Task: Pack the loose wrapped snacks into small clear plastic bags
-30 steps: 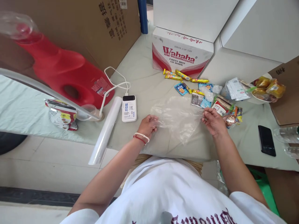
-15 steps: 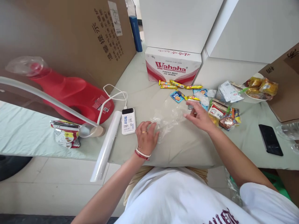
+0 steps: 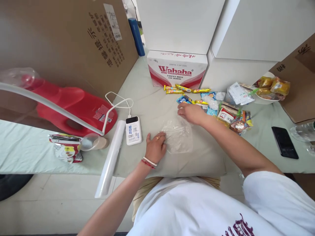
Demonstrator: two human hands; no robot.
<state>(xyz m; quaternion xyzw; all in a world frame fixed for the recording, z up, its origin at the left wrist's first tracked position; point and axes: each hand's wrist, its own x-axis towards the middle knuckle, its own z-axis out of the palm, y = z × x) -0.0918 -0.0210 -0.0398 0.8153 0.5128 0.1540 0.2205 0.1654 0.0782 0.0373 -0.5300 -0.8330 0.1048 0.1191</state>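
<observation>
A clear plastic bag (image 3: 178, 139) lies spread on the cloth-covered table in front of me. My left hand (image 3: 155, 147), palm down with fingers apart, rests at the bag's left edge and touches it. Above the bag's top edge is my right hand (image 3: 191, 113), fingers loosely bent and apart, with nothing visible in them. Just beyond its fingertips are a blue snack packet (image 3: 184, 99) and a yellow-wrapped stick snack (image 3: 200, 102).
More yellow snack sticks (image 3: 183, 88) lie before the Wahaha box (image 3: 177, 70). Mixed snack packets (image 3: 227, 114) and a bowl (image 3: 267, 100) stand right, near a phone (image 3: 284, 142). To the left are a power bank (image 3: 133, 131), a film roll (image 3: 110, 159) and a red jug (image 3: 73, 108).
My right hand has moved left, from the snack packets to above the bag. The bag, crumpled before, now lies flatter and more spread out. My left hand stays at its left edge.
</observation>
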